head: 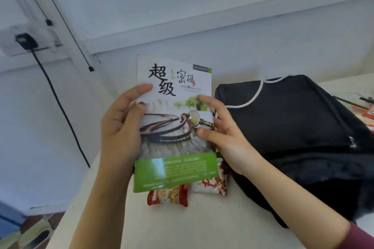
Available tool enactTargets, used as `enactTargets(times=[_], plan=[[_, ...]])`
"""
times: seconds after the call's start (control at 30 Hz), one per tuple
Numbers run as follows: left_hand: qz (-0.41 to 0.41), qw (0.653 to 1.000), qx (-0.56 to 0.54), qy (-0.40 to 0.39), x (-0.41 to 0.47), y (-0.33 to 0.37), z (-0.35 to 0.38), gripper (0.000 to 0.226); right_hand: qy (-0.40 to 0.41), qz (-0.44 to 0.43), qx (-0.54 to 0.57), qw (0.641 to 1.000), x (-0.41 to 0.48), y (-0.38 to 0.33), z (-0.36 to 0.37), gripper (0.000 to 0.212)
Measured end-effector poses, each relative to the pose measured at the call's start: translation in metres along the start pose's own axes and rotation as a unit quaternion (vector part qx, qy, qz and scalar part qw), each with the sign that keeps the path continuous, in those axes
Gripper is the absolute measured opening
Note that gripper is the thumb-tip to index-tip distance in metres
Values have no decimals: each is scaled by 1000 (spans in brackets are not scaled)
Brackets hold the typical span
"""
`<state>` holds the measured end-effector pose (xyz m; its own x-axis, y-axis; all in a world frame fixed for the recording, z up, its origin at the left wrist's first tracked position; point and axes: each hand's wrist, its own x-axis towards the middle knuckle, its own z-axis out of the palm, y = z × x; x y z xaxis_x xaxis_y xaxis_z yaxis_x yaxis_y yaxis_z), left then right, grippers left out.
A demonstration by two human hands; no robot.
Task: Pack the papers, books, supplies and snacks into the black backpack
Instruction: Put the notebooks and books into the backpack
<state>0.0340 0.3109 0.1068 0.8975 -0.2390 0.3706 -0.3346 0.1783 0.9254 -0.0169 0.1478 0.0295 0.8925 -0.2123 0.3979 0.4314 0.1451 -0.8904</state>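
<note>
Barely started, I reckon: left hand and right hand each have a grip clamped on the book, snack packets lie on the surface by the black backpack.

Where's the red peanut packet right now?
Head view: the peanut packet lies on the table below the held book, left of the white snack packet.

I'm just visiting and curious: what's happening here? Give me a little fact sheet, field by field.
held item: book, cover facing the camera
left hand: grips the book's left edge, thumb on the cover
right hand: holds the right edge
bag: black backpack lying on the table, right of the book
snacks: red packet and white packet on the table, partly hidden by the book
progress: book not yet packed
</note>
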Motion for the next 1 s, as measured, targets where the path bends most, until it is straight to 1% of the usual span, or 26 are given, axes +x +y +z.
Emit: enactTargets(times=[0.13,0.2,0.27,0.33,0.43,0.5,0.57,0.6,0.67,0.73,0.8,0.87,0.93,1.0], plan=[[-45,997,-55,-36,10,-13,13,36,37,-5,35,999,1,-14,-13,51],[-73,992,-55,-93,14,-21,18,38,55,-19,47,997,-2,-23,-15,48],[-92,983,-33,-156,17,-29,23,46,73,-31,20,997,-6,-30,-20,47],[-102,974,-36,-200,21,-33,29,53,91,-26,-9,996,-9,-33,-29,50],[-76,954,-38,-286,27,-38,39,57,116,-35,-10,993,-12,-42,-51,49],[-46,935,-20,-351,32,-41,48,56,149,-48,-8,988,-15,-53,-71,41],[-11,915,16,-402,36,-42,58,57,170,-51,-47,983,-22,-69,-93,33],[-4,904,25,-427,39,-42,64,58,163,-42,-75,983,-27,-77,-103,29],[-2,874,25,-486,47,-42,76,54,112,7,-127,986,-40,-93,-120,24],[-22,830,20,-557,55,-39,89,47,41,61,-187,980,-54,-108,-130,22],[-37,780,23,-624,60,-35,105,45,-15,95,-245,965,-66,-119,-132,22],[-18,737,39,-674,62,-32,125,49,-51,133,-285,948,-76,-124,-131,30],[-5,701,57,-710,61,-30,145,53,-43,171,-285,942,-87,-124,-134,39],[2,667,73,-742,61,-31,164,53,9,189,-242,952,-100,-123,-136,45]])
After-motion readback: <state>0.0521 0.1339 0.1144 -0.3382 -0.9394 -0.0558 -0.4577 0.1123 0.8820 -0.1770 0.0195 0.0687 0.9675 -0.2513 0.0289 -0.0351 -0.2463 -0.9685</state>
